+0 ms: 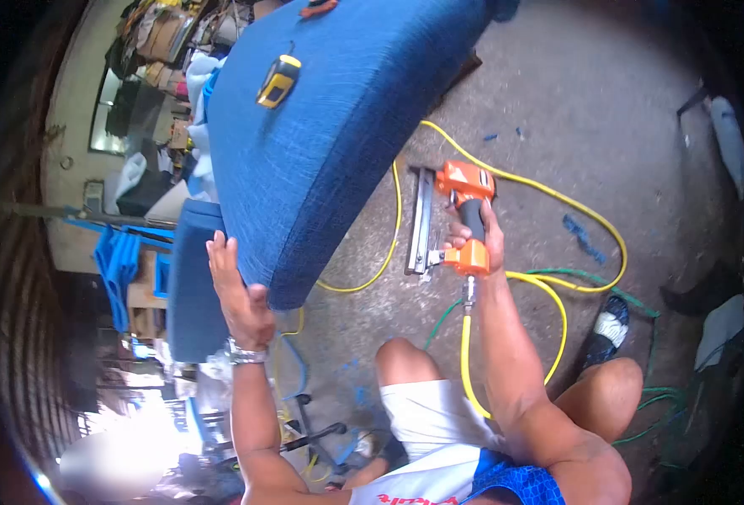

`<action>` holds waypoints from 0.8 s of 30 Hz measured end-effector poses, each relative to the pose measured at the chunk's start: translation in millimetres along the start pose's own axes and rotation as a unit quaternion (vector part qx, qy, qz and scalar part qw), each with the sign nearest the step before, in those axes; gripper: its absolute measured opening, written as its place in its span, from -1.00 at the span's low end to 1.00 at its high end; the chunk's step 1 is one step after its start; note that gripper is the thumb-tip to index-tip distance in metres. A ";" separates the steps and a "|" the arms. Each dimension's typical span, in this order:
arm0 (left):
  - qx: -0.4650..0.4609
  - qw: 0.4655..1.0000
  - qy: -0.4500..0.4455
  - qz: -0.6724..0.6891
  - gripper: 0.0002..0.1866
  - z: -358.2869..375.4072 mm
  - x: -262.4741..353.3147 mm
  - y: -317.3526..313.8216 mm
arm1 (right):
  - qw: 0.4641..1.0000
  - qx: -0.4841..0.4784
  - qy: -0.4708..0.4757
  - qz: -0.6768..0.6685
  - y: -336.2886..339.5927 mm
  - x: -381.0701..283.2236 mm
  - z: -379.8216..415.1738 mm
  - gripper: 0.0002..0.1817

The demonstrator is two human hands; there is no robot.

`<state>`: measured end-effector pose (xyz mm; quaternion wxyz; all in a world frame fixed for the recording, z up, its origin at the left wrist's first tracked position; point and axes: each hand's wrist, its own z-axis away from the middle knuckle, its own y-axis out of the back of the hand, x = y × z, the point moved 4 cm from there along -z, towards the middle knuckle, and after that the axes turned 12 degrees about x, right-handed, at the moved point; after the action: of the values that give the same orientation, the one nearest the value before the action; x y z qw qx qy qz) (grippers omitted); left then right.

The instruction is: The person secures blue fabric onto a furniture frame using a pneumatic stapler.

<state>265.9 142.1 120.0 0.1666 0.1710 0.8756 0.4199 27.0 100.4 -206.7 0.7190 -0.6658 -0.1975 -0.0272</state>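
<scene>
A large panel covered in blue fabric (330, 126) extends from the top of the view down to the centre left. My left hand (244, 295) lies against its lower corner, fingers stretched out and holding nothing. In my right hand (483, 231) is an orange pneumatic stapler (468, 179), gripped round its black handle, with its metal magazine to the left, apart from the panel. A yellow air hose (466, 362) runs from the fitting at its base. On the panel lies a yellow and black tape measure (278, 82), with a red tool (318, 7) near the top edge.
Another blue padded piece (193, 282) stands behind my left hand. Yellow hose loops and a green hose (557, 272) cross the floor, with blue scraps (584, 238) nearby. A black chair base (309, 433) is at the bottom. Piled materials fill the upper left.
</scene>
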 end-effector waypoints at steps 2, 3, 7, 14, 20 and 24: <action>-0.028 0.992 0.078 0.091 0.00 17.1 -34.2 -10.7 | 0.986 0.122 0.053 0.103 16.6 -7.4 18.3 -0.45; -0.033 0.989 0.084 0.114 0.02 27.9 -43.3 -18.4 | 0.968 0.182 0.087 0.149 25.0 -11.1 26.6 -0.48; -0.009 0.989 0.099 0.113 0.07 37.7 -47.7 -32.2 | 0.844 0.398 0.156 0.323 73.3 -15.3 40.7 -0.69; 0.004 0.994 0.078 0.074 0.03 40.2 -49.0 -32.7 | 0.567 0.455 0.292 0.622 77.3 -32.0 68.6 -0.69; -0.095 0.995 -0.024 0.029 0.06 -14.5 -4.1 -41.7 | 0.363 0.427 0.234 0.794 57.7 -53.3 42.7 -0.26; -0.128 0.988 -0.063 0.065 0.08 -88.6 31.2 -82.5 | 0.268 0.407 0.157 0.859 85.5 -85.7 4.5 -0.03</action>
<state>186.4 47.1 102.5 0.2141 0.2309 0.7891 0.5274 -27.1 95.1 -314.9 0.5179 -0.0507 0.6212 0.5859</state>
